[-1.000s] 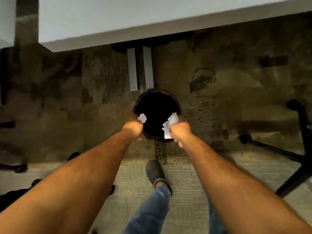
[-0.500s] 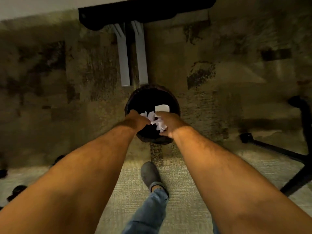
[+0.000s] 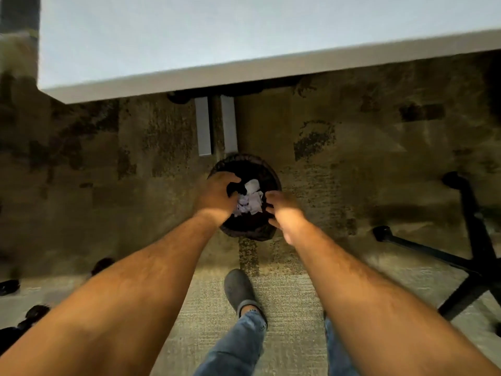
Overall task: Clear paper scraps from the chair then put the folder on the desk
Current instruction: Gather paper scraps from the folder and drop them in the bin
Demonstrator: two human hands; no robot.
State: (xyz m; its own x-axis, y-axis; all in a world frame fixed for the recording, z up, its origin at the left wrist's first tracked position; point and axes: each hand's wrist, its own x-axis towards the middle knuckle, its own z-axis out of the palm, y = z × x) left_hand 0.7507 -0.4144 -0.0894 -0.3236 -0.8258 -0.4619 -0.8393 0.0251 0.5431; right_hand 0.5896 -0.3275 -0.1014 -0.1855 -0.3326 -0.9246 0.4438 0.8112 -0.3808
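White paper scraps (image 3: 250, 202) lie loose in the mouth of a round black bin (image 3: 245, 159) on the carpet. My left hand (image 3: 217, 196) hovers over the bin's left rim with its fingers curved and apart, holding nothing. My right hand (image 3: 282, 210) is over the right rim, blurred, fingers spread, with no paper in it. The scraps sit between the two hands. The white desk (image 3: 244, 36) fills the top of the view. Only the black star base of the chair (image 3: 474, 253) shows at the right. The chair seat and the folder are out of view.
Two grey desk legs (image 3: 203, 126) stand just behind the bin. My grey shoe (image 3: 238, 289) and jeans are below the bin on a lighter mat. Small dark objects (image 3: 10, 286) lie on the floor at the far left.
Both hands held paper scraps over the bin a second ago; they came together, let go, and the scraps now lie in the bin. The view has tilted up, showing more desk.
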